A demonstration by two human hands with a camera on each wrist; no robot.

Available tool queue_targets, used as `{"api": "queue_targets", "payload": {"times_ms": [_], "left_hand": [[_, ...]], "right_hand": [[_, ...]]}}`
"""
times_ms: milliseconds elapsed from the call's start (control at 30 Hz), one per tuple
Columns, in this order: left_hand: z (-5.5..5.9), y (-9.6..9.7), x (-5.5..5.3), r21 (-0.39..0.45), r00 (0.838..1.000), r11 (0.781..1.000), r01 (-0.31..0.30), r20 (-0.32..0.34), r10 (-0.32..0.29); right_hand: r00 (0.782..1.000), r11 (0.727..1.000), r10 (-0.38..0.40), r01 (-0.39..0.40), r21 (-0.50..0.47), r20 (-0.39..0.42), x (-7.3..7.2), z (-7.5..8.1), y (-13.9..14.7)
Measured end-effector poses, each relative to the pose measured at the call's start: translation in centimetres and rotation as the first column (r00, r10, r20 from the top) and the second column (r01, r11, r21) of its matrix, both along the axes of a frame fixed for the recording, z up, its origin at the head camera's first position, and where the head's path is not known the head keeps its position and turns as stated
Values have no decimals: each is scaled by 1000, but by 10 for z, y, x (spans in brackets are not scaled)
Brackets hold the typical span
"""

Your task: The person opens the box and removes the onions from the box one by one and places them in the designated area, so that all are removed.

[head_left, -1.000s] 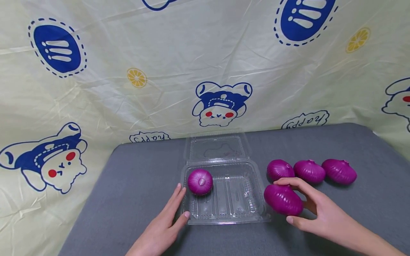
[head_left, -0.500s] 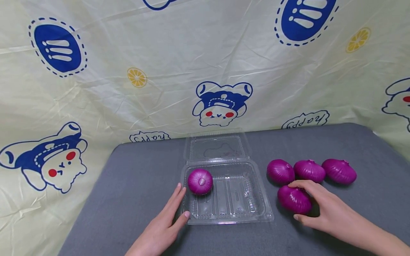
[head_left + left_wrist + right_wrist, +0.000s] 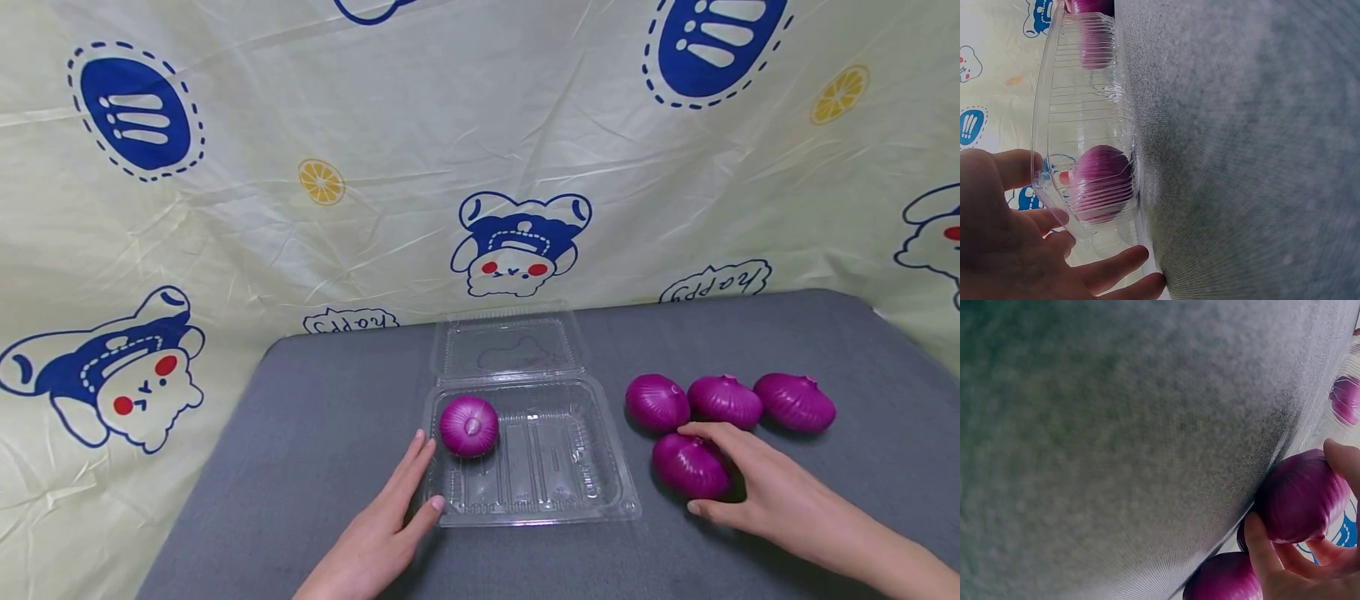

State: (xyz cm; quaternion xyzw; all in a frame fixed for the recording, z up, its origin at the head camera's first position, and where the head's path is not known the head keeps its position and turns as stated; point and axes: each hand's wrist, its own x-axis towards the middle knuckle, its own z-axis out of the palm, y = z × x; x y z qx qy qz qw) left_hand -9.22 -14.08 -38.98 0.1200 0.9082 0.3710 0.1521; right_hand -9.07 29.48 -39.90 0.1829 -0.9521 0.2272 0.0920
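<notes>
In the head view my right hand grips a purple onion that sits on the grey table, right of a clear plastic clamshell box. Thumb and fingers curve round its sides, as the right wrist view also shows with the onion. My left hand rests against the box's left side, its fingers fairly straight and touching the rim. Inside the box at the left lies another onion, seen through the ribbed wall in the left wrist view. The box lid lies folded back.
Three more onions stand in a row behind my right hand: a left one, a middle one and a right one. A printed cloth hangs along the table's far edge.
My right hand has moved the onion right, from the box's right edge down onto the table in front of the row. The left hand and the box look unmoved.
</notes>
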Motion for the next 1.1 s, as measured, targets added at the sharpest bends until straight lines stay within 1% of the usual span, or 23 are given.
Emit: {"api": "queue_targets", "payload": {"times_ms": [167, 333, 467, 567, 767, 933, 1033, 1100], "left_hand": [[0, 0, 0, 0, 1000, 1000, 1, 4, -1], [0, 0, 0, 9, 1000, 1000, 8, -11, -8], [0, 0, 0, 10, 1000, 1000, 10, -21, -10], [0, 0, 1, 8, 1000, 1000, 9, -23, -9], [0, 0, 2, 3, 1000, 1000, 2, -27, -2], [-1, 0, 3, 16, 999, 1000, 5, -38, -4], [-1, 0, 3, 27, 999, 1000, 8, -45, -6], [-1, 0, 3, 26, 999, 1000, 9, -43, -8]], "right_hand": [[999, 1000, -26, 25, 2, 44, 1, 0, 1], [999, 1000, -20, 21, -16, 41, 2, 0, 1], [999, 1000, -26, 26, 1, 48, 3, 2, 2], [999, 1000, -19, 19, 1, 41, 3, 3, 4], [1000, 999, 23, -23, -29, 6, 4, 3, 5], [999, 1000, 7, -6, -29, 39, 5, 9, 6], [1000, 1000, -4, 4, -20, 23, 5, 16, 4], [1000, 1000, 8, -8, -26, 0, 4, 21, 1]]}}
